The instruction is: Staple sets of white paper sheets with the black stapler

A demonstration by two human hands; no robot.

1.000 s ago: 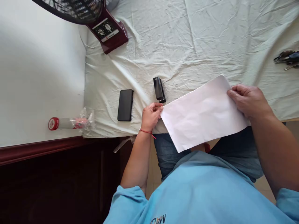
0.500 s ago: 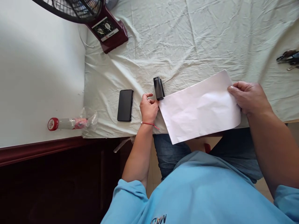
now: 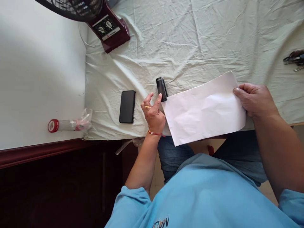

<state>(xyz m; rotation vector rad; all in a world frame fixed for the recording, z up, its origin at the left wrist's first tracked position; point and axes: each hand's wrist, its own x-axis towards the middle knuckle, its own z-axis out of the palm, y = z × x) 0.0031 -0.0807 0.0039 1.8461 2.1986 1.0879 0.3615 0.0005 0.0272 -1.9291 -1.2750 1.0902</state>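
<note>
Two bare hands work at a cloth-covered table: the L hand (image 3: pixel 154 115), w/ a yellowish ring (image 3: pixel 147 106) and red bracelet (image 3: pixel 154 133), has one fingertip on a black stapler (image 3: pixel 161 89), other fingers loosely curled, gripping nothing. The R hand (image 3: pixel 257 99) pinches the R edge of white paper (image 3: pixel 204 109) btwn thumb and fingers; the paper's upper L corner meets the stapler's near end, though whether it sits inside can't be told. Blue shirt (image 3: pixel 201 190) lettering starts "MA", rest unclear. The dark-red fan (image 3: pixel 116 31) has a panel w/ knobs and a brand too blurred to read, as is the stapler's tiny print. A black phone (image 3: pixel 127 106) lies L of the stapler on the pale, wrinkled tablecloth (image 3: pixel 213 38); metal items (image 3: pixel 294 60) at far R. White wall (image 3: pixel 40 63) and red-capped bottle (image 3: pixel 66 125) at L, above dark-red wood (image 3: pixel 59 150).
</note>
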